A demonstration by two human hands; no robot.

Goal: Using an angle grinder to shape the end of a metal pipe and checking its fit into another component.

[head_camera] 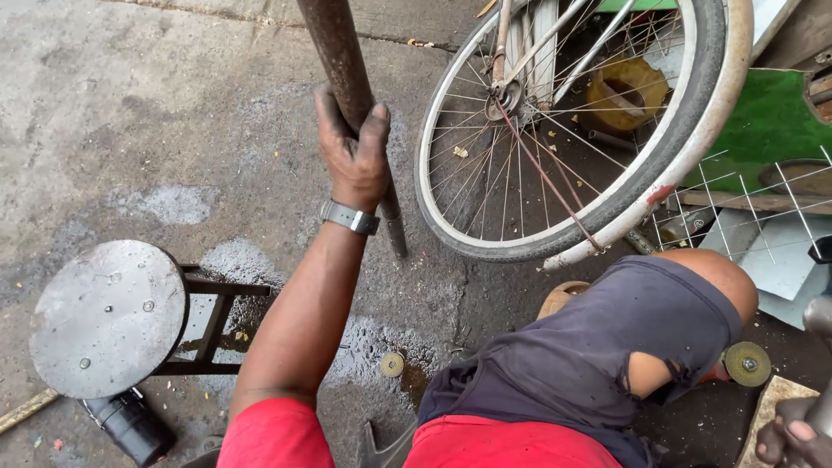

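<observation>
Head view: my left hand [355, 156] clamps the rusty pipe [342, 78] at upper centre beside the wheel [572, 130], best kept upright and firm, while my right hand [793, 438], lower right, grips something unclear.

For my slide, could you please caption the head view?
Left hand grips a rusty metal pole upright on wet concrete, beside a bicycle wheel and round stool.

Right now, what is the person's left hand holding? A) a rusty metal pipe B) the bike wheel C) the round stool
A: the left hand is wrapped around the rusty metal pipe, which stands on the concrete beside the bicycle wheel, apart from the round stool.
</observation>
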